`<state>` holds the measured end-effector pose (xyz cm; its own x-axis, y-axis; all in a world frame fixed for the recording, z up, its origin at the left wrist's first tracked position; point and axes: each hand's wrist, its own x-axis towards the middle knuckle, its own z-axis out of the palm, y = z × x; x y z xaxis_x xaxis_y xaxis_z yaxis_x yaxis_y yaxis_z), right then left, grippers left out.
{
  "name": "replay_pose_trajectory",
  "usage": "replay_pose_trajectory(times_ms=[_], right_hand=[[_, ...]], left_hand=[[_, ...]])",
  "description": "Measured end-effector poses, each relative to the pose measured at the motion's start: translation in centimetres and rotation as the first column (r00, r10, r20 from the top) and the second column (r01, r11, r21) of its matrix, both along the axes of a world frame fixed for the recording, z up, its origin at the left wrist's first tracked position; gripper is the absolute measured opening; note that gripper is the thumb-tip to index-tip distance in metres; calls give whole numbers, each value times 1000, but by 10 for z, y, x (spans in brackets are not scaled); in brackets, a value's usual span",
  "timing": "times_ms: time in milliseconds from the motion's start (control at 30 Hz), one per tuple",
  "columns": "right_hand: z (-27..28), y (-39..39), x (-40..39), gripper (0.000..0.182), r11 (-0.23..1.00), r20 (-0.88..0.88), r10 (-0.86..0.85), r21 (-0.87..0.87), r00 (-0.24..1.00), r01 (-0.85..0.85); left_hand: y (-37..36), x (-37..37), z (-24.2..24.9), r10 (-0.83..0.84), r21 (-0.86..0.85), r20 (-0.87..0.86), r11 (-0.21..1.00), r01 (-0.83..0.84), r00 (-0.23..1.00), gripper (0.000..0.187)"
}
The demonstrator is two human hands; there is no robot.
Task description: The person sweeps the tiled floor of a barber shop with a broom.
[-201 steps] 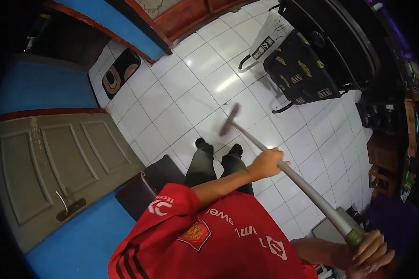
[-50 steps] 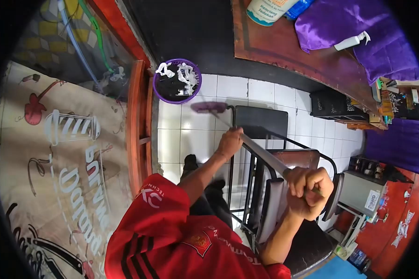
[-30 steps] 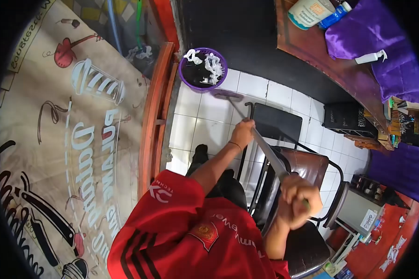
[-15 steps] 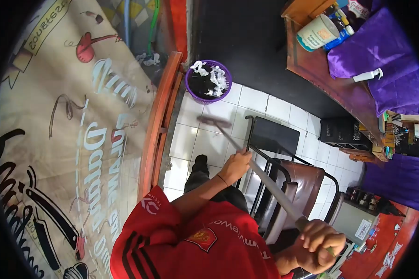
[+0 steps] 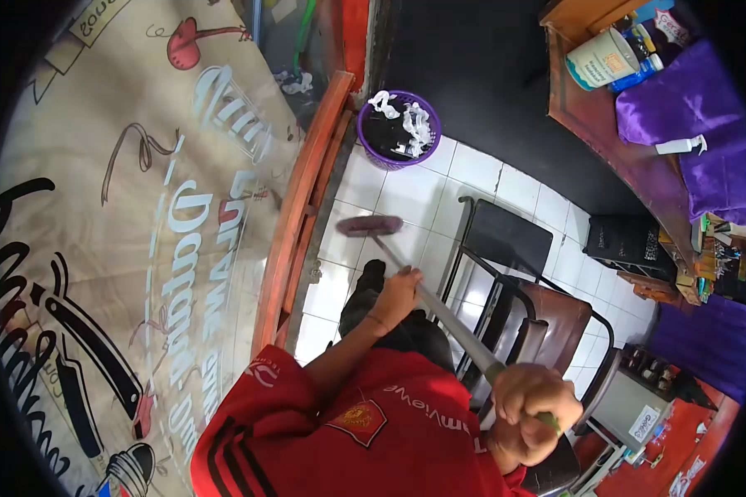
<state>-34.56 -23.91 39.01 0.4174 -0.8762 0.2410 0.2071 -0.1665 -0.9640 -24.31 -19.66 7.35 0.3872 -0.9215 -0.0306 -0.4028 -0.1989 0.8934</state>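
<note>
The long broom (image 5: 456,327), with a straight grey handle and a narrow, dull-purple head (image 5: 370,225), is slanted, its head down at the white tiled floor (image 5: 406,195).

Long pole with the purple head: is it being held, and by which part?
Yes: the long pole has the grip of the right hand near its upper end and that of the left hand farther down, nearer the purple head.

- Handle (image 5: 456,325): smooth, grey, metal-looking, soft sheen
- Broom head (image 5: 370,225): matt; fibres too blurred to tell
- Basket (image 5: 429,155): purple plastic, perforated
- Floor (image 5: 410,195): smooth, glossy tile
- Cloth (image 5: 667,99): shiny, satin-like, creased
- Counter (image 5: 593,120): reddish-brown wood, slight sheen
- Chair (image 5: 555,323): glossy, leather-like padding
- Wall (image 5: 464,66): matt black
</note>
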Motion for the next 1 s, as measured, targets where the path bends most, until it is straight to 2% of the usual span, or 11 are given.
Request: replay_pose_trajectory(times_ms=[133,200,267,367,400,533,700,767,833,967,1000], right_hand=[[32,1,-1,20,968,-16,134,-211,991,-135],[28,0,3,18,956,3,160,-250,987,-154],[3,8,15,11,956,149,-125,-245,981,159],[-60,-10,39,27,943,48,39,-332,998,-21],[-68,-14,44,22,957,125,75,-287,989,-37],[-43,0,35,19,968,103,136,-225,985,-110],[-16,8,-8,19,964,71,196,-199,978,-178],[6,8,-26,19,960,31,152,-241,988,-140],[31,22,-31,22,976,100,-30,-212,995,51],[60,26,-63,24,946,-31,92,-308,995,-97],[50,31,-58,20,931,87,-22,-362,996,52]], left_hand=[[-4,8,46,-58,83,-28,995,60,998,14],[-19,22,48,28,-20,67,999,-27,997,13],[-34,42,35,102,-41,118,994,-98,988,11],[-52,78,-8,153,-32,58,988,-151,987,7],[-49,77,-12,146,-8,43,989,-146,988,7],[-23,57,-8,132,-59,25,990,-130,991,5],[20,9,8,-43,-38,95,998,47,995,9],[23,-3,26,-134,58,66,990,130,989,12],[12,-15,51,-183,61,36,982,180,982,13],[-14,-39,77,-279,35,22,960,278,960,13],[-25,-42,82,-286,15,5,958,286,958,13]])
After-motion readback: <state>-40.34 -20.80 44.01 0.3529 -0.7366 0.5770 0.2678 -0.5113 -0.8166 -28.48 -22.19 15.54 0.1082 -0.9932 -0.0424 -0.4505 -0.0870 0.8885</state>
